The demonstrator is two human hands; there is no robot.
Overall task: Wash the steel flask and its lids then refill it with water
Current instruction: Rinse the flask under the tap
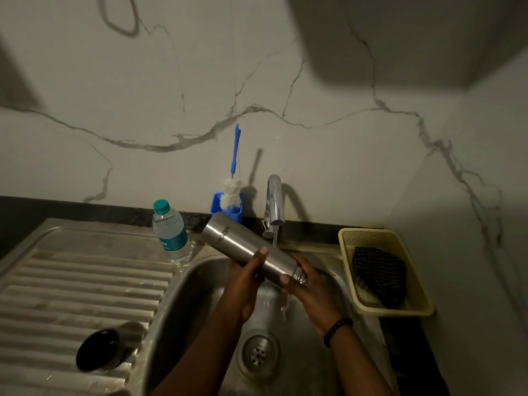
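Note:
The steel flask (245, 247) is held tilted over the sink basin (200, 284), base up to the left and threaded mouth down to the right. My left hand (247, 278) wraps around its middle. My right hand (307, 284) grips it at the neck, under the mouth. Water runs from the chrome tap (275, 201) onto the flask and drips off below my right hand. A steel lid (110, 348) with a dark inside lies on its side on the ribbed drainboard at lower left.
A plastic water bottle (171, 234) with a green cap stands by the basin's back left corner. A blue holder with a bottle brush (231, 192) stands behind the flask. A yellow basket (411, 308) holding a dark cloth sits right of the sink. The drain (258, 355) lies below my hands.

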